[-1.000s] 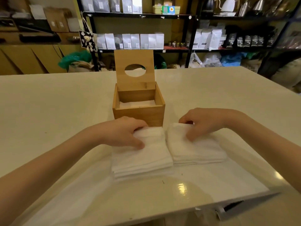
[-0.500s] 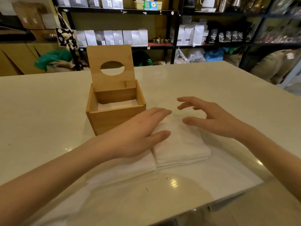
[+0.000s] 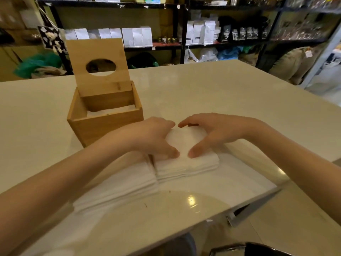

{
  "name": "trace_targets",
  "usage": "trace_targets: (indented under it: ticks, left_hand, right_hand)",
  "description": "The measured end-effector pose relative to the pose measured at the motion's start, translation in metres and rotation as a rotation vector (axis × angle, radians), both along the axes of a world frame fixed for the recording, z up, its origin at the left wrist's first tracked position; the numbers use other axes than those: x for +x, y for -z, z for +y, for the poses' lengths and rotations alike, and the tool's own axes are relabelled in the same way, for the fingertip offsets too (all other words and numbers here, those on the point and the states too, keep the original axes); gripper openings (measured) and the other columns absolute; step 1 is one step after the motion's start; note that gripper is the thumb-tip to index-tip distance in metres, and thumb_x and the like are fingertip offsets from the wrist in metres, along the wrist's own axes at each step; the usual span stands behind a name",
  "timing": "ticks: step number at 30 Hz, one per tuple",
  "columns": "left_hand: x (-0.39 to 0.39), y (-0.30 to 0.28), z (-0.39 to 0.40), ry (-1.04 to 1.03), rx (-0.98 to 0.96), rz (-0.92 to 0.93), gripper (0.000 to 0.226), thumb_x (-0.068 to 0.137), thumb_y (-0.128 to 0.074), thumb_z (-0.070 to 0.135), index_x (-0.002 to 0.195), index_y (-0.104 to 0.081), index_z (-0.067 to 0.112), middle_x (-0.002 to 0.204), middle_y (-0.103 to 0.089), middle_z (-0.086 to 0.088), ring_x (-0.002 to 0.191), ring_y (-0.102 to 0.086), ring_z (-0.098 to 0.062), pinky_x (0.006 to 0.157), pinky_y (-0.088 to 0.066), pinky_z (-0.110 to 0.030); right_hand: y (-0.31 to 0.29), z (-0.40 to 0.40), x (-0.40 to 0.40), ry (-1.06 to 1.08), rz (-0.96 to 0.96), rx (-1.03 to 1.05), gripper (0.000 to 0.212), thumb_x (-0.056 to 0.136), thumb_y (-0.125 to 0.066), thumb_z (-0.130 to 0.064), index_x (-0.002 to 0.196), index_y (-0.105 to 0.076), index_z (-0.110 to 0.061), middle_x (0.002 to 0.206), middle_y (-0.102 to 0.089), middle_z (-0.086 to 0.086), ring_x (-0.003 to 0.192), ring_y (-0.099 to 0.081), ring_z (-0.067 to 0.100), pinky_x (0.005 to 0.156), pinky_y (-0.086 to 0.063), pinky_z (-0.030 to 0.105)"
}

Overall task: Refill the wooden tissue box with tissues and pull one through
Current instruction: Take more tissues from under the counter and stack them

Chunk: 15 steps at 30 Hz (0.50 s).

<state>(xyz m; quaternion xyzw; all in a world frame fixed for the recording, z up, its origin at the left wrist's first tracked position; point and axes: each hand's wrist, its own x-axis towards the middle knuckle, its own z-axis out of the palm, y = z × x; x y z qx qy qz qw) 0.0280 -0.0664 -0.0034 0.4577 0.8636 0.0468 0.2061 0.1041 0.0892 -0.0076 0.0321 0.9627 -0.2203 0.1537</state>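
Observation:
The wooden tissue box [image 3: 108, 124] stands on the table with its lid [image 3: 99, 65] hinged up; the lid has an oval hole. A few white tissues [image 3: 110, 110] lie low inside the box. Two stacks of white tissues sit in front of it: a left stack [image 3: 120, 183] and a right stack [image 3: 186, 163]. My left hand [image 3: 153, 139] and my right hand [image 3: 214, 133] both clasp the right stack from its two sides, thumbs on the near top and fingers curled over the far edge. The stack rests on the table.
The cream table [image 3: 221, 97] spreads wide to the right and back; its near edge [image 3: 254, 202] runs close below the stacks. Black shelves [image 3: 180, 34] with white and dark bags stand behind the table. A dark object [image 3: 258, 250] shows at the bottom right.
My left hand left the left stack and crossed to the right one. My right hand, open above the stack half a second ago, has closed down on it. The camera view shifted right.

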Motion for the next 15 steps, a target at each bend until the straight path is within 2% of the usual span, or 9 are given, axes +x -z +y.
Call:
trace_targets:
  ticks: [2, 4, 7, 9, 11, 13, 15]
  left_hand:
    - [-0.002, 0.001, 0.002, -0.011, -0.006, 0.002, 0.062, 0.076, -0.063, 0.045, 0.128, -0.042, 0.020, 0.127, -0.051, 0.000, 0.112, -0.048, -0.019, 0.094, -0.042, -0.033]
    - [-0.004, 0.002, 0.004, -0.022, -0.011, -0.016, 0.056, 0.074, -0.065, 0.045, 0.123, -0.048, 0.021, 0.118, -0.056, 0.001, 0.103, -0.051, -0.017, 0.089, -0.045, -0.032]
    - [-0.006, 0.004, 0.003, -0.028, 0.008, -0.045, 0.048, 0.074, -0.065, 0.046, 0.113, -0.053, 0.021, 0.103, -0.057, 0.004, 0.090, -0.053, -0.014, 0.079, -0.045, -0.028]
    - [-0.007, 0.006, 0.001, -0.022, 0.052, -0.054, 0.044, 0.074, -0.065, 0.045, 0.109, -0.054, 0.021, 0.089, -0.053, 0.009, 0.078, -0.050, -0.007, 0.070, -0.043, -0.023]
    - [-0.007, 0.007, 0.000, -0.013, 0.087, -0.056, 0.042, 0.075, -0.065, 0.043, 0.108, -0.053, 0.019, 0.088, -0.051, 0.008, 0.076, -0.048, -0.007, 0.069, -0.042, -0.022]
    - [-0.006, 0.008, -0.002, -0.010, 0.119, -0.073, 0.042, 0.075, -0.066, 0.041, 0.108, -0.053, 0.019, 0.098, -0.054, 0.003, 0.081, -0.049, -0.010, 0.074, -0.044, -0.025]
    - [-0.006, 0.008, -0.004, -0.011, 0.165, -0.101, 0.038, 0.074, -0.067, 0.039, 0.104, -0.055, 0.020, 0.098, -0.057, 0.002, 0.082, -0.052, -0.009, 0.074, -0.046, -0.028]
  right_hand:
    - [-0.004, -0.002, -0.006, 0.003, -0.063, -0.010, 0.064, 0.067, -0.074, -0.043, 0.124, -0.048, -0.028, 0.118, -0.056, -0.014, 0.104, -0.054, 0.008, 0.091, -0.045, 0.027]
    - [-0.007, -0.004, -0.011, 0.007, -0.095, -0.016, 0.057, 0.065, -0.077, -0.041, 0.115, -0.054, -0.025, 0.108, -0.062, -0.011, 0.094, -0.060, 0.008, 0.084, -0.050, 0.026]
    - [-0.010, -0.006, -0.015, 0.002, -0.110, -0.011, 0.043, 0.063, -0.080, -0.036, 0.099, -0.062, -0.021, 0.093, -0.067, -0.009, 0.081, -0.062, 0.008, 0.068, -0.049, 0.020]
    - [-0.011, -0.007, -0.016, 0.008, -0.108, -0.015, 0.043, 0.062, -0.081, -0.034, 0.099, -0.064, -0.020, 0.096, -0.068, -0.007, 0.081, -0.063, 0.007, 0.063, -0.047, 0.015]
    - [-0.011, -0.007, -0.015, 0.008, -0.085, -0.018, 0.043, 0.063, -0.081, -0.032, 0.101, -0.064, -0.020, 0.100, -0.066, -0.005, 0.085, -0.063, 0.009, 0.064, -0.048, 0.015]
    - [-0.011, -0.006, -0.014, -0.004, -0.053, -0.017, 0.039, 0.064, -0.080, -0.031, 0.099, -0.064, -0.020, 0.100, -0.066, -0.002, 0.088, -0.063, 0.013, 0.070, -0.049, 0.022]
    - [-0.014, -0.004, -0.011, -0.020, -0.025, -0.035, 0.031, 0.068, -0.077, -0.030, 0.094, -0.065, -0.018, 0.095, -0.067, -0.001, 0.085, -0.063, 0.015, 0.073, -0.050, 0.029]
